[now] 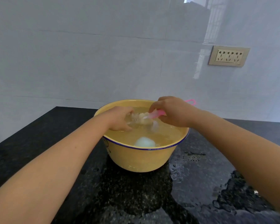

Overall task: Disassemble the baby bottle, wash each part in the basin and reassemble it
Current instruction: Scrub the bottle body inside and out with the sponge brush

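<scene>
You see: one yellow basin point(142, 159), one pink brush point(155, 114), one pale cap point(145, 141) floating, one wall socket plate point(229, 56), your two hands.

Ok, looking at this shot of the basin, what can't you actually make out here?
Head view, all of it:
- The clear part in the left hand: blurred and half under water, so which bottle piece it is stays unclear.
- The pink brush head: hidden inside that part and by the right hand.
- The pale blue piece in the basin: partly submerged, shape unclear.
- The pink loop behind the right hand: mostly hidden.
</scene>
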